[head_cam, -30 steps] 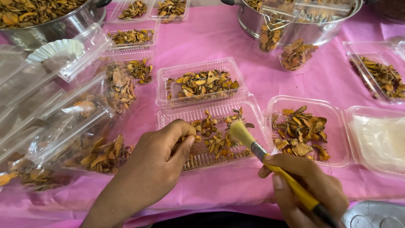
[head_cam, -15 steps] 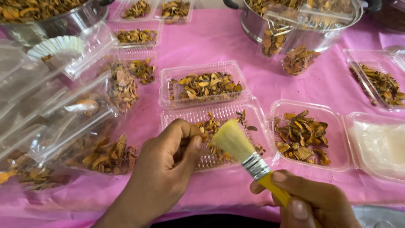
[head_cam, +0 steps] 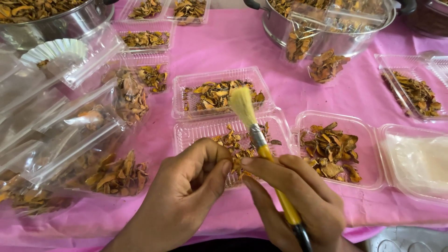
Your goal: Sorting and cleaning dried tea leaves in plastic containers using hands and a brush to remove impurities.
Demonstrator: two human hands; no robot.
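Here, two hands meet over a clear plastic tray (head_cam: 196,135) of dried orange-brown slices (head_cam: 233,142) on a pink cloth (head_cam: 289,88). The left hand (head_cam: 186,186) is curled almost into a fist. Its thumb and fingers pinch together at the tip, where a small orange slice (head_cam: 236,164) seems to peek out, but I cannot tell how tight the grip is. The right hand (head_cam: 294,200) wraps around the yellow handle of a small brush (head_cam: 261,144). The pale bristles point up and away, over the tray, so the brush stays out of the way while the fingertips of both hands come close together. The hands stay low over the tray, so any crumbs likely fall back inside.

More clear trays sit around. One full tray (head_cam: 219,93) lies just behind, and another (head_cam: 336,149) lies just to the right. Clear bags (head_cam: 70,135) with more slices pile up on the left. Two big metal pots (head_cam: 326,28) of slices stand at the back.
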